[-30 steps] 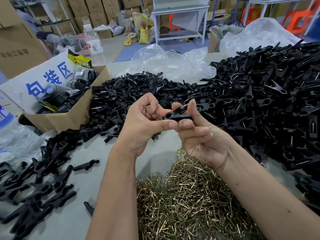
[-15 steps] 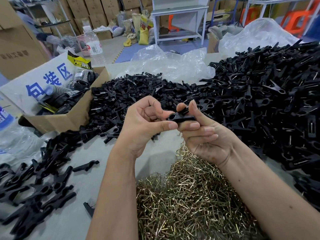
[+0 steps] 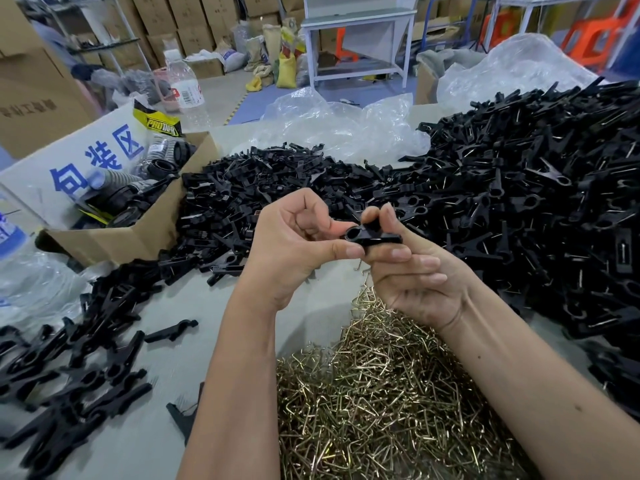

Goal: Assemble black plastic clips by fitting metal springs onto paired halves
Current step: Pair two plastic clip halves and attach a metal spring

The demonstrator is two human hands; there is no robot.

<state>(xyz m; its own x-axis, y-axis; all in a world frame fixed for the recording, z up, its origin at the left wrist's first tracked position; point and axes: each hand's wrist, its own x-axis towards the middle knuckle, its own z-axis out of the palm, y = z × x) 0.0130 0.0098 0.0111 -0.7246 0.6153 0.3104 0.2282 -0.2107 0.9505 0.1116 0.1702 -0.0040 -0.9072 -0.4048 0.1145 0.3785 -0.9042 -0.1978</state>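
Both hands meet above the table; the left hand (image 3: pixel 291 251) pinches the near end of a black clip (image 3: pixel 374 236) between thumb and curled fingers, while the right hand (image 3: pixel 412 271) closes thumb and forefinger on its far end, the other fingers lying loosely together beneath it; the clip sits level between them, its round hole facing the left thumb. Whether a spring is already seated on it cannot be told; a thin bit of wire shows just below the right fingertips.

The risk, as I judge it, is the two halves sliding out of line under the pinch, so the spring skips off its seat; a springy wire let go early could also flick down into the pile.

Directly under the wrists lies the heap of brass-coloured springs (image 3: pixel 381 403) on the grey table (image 3: pixel 152 441); beyond the right hand rises a large mound of clips (image 3: pixel 536 202); beyond the left, loose halves (image 3: pixel 263 188) and a cardboard box (image 3: pixel 131 237); clear plastic bags (image 3: pixel 339 126) sit further back, with stacked cartons (image 3: pixel 194 26) filling the room behind.
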